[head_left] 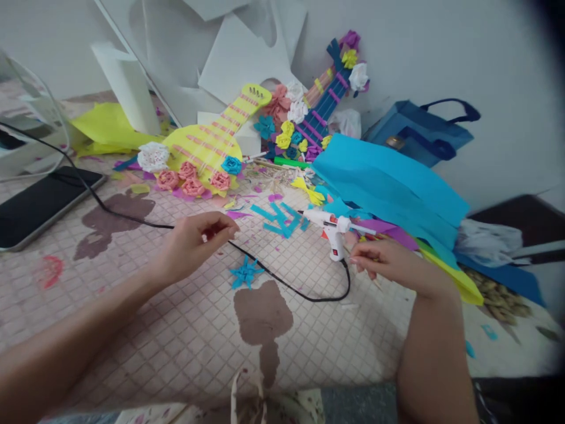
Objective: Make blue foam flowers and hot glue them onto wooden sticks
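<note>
My left hand (198, 244) is closed in a pinch over a black cable (286, 285), which passes beneath or through it; what the fingertips hold is too small to tell. Just right of a white glue gun (335, 235), my right hand (384, 262) has its fingers curled together. Whatever may be in them is hidden. The glue gun points left, with a clear glue stick at its back and the cable running from its handle. Between my hands lies a blue paper star-shaped flower (246, 272). Blue paper strips (280, 219) are scattered beyond it.
Behind stand a yellow paper guitar (203, 147) with paper roses and a dark blue guitar (324, 109). Blue sheets (388, 176) lie at right, near a blue bag (424, 129). A phone (44, 203) lies at left on the checked tablecloth (176, 330).
</note>
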`<state>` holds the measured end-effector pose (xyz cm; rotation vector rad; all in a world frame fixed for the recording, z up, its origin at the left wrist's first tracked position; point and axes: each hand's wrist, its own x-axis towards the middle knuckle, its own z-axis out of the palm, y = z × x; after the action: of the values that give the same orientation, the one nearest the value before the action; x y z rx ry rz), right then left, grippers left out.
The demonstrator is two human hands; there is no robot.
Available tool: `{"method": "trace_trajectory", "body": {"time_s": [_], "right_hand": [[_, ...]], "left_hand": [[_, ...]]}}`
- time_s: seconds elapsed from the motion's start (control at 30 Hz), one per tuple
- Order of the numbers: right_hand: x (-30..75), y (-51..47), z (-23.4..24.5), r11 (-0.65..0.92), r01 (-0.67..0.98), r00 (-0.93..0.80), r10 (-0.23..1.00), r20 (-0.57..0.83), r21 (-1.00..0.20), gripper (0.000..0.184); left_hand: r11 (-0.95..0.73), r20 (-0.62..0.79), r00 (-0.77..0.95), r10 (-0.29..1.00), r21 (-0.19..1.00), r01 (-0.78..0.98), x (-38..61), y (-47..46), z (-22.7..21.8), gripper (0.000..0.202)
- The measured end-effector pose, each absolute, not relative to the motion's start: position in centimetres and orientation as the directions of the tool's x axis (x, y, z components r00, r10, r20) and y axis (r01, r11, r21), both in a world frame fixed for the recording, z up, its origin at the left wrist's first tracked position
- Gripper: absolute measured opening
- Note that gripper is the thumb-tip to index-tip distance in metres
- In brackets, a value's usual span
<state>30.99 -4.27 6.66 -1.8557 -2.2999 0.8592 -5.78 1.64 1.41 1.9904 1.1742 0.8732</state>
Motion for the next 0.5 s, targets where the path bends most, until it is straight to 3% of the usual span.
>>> {"method": "trace_trajectory", "body": {"time_s": [0.13,0.2,0.3,0.5], "right_hand": [[32.3,-4.0,6.5,0.047,0.897,-0.159,0.962,-0.222,-0.439,0.02],[32.7,-3.7,5.9,0.038,0.913,-0.124,0.974,-0.189,-0.405,0.017],[32.6,-3.0,4.7,0.055,0.951,-0.106,0.982,-0.154,-0.306,0.012],[32.0,-1.7,2.4,0.002,0.995,-0.008,0.998,-0.063,-0.099,0.006]], "left_hand": [[-0.34,0.209,0.318,0.925,0.829,0.444,-5.6,1.6,1.7,0.018],[-0.355,0.253,0.289,0.923,0.849,0.392,-5.4,1.4,1.7,0.026],[-0.397,0.277,0.31,0.909,0.8,0.449,-5.3,1.1,1.6,0.037],[-0.436,0.28,0.353,0.893,0.73,0.525,-5.6,1.3,1.5,0.035]]}}
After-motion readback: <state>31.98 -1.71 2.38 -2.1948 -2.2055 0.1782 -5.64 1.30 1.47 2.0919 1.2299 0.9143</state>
